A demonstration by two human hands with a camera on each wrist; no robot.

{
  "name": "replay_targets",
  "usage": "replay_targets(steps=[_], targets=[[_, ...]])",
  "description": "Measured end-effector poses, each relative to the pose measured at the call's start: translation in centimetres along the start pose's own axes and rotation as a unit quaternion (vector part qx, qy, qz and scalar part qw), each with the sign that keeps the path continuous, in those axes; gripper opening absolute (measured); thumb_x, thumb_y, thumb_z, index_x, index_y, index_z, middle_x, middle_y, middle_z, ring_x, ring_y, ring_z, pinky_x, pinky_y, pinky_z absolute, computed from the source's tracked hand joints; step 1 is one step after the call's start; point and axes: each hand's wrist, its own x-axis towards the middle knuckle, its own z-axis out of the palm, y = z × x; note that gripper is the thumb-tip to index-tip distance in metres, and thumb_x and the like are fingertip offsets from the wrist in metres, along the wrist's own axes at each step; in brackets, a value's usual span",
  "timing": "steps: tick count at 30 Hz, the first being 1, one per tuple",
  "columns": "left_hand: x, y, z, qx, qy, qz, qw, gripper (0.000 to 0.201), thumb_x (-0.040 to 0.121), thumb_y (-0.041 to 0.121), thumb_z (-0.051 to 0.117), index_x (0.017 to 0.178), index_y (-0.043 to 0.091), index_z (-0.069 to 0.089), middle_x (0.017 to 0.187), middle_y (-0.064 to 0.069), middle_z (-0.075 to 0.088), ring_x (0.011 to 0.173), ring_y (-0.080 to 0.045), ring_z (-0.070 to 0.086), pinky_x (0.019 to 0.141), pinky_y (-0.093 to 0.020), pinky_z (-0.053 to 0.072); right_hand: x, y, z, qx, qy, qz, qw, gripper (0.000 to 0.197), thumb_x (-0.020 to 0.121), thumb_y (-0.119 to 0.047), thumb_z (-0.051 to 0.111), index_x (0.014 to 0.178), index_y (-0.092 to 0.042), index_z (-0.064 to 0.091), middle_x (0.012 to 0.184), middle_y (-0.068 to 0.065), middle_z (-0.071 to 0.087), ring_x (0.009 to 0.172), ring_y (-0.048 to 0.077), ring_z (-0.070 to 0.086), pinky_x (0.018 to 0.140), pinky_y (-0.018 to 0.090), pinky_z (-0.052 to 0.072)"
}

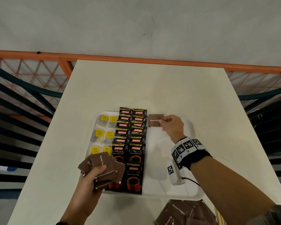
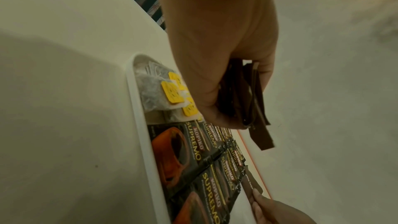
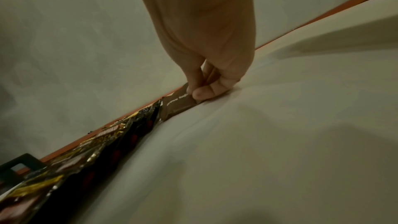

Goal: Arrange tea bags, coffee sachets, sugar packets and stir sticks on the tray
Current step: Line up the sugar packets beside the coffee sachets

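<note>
A white tray lies on the table, with yellow-tagged tea bags in its left columns and black coffee sachets in two overlapping columns beside them. My right hand pinches one brown sugar packet at the tray's far edge, just right of the coffee sachets; in the right wrist view the packet sits low against the tray. My left hand grips a fanned bunch of brown sugar packets over the tray's near left corner, seen edge-on as a bunch in the left wrist view.
More brown sugar packets lie in a heap on the table near the tray's front right, with wooden stir sticks partly under my right arm. The tray's right half is bare. Dark chairs and an orange lattice rail surround the white table.
</note>
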Motion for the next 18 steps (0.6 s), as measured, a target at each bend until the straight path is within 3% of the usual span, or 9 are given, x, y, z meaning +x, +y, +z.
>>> replay_targets(steps=[5, 14, 18], targets=[[0.0, 0.0, 0.2, -0.008, -0.006, 0.002, 1.000, 0.049, 0.069, 0.011, 0.056, 0.118, 0.007, 0.058, 0.103, -0.017, 0.069, 0.086, -0.027, 0.070, 0.060, -0.029, 0.058, 0.2, -0.5, 0.2, 0.039, -0.012, 0.011, 0.999, 0.011, 0.081, -0.008, 0.068, 0.085, -0.005, 0.058, 0.060, 0.003, 0.060, 0.031, -0.003, 0.050, 0.043, 0.008, 0.045], [0.4, -0.4, 0.6, -0.004, 0.005, -0.003, 1.000, 0.055, 0.067, 0.011, 0.061, 0.121, 0.010, 0.057, 0.109, -0.020, 0.067, 0.088, -0.029, 0.070, 0.058, -0.030, 0.057, 0.5, -0.9, 0.4, 0.051, -0.017, 0.010, 0.999, 0.012, 0.082, -0.008, 0.067, 0.083, -0.006, 0.055, 0.059, 0.001, 0.060, 0.032, -0.004, 0.053, 0.043, 0.006, 0.044], [0.4, -0.4, 1.3, 0.003, -0.019, -0.012, 1.000, 0.040, 0.070, 0.008, 0.058, 0.109, 0.010, 0.063, 0.094, -0.015, 0.072, 0.082, -0.029, 0.071, 0.063, -0.032, 0.058, 0.8, -0.7, 0.1, 0.031, -0.005, -0.007, 0.999, 0.016, 0.081, -0.009, 0.067, 0.074, -0.011, 0.052, 0.064, 0.003, 0.060, 0.032, -0.005, 0.052, 0.042, 0.007, 0.042]])
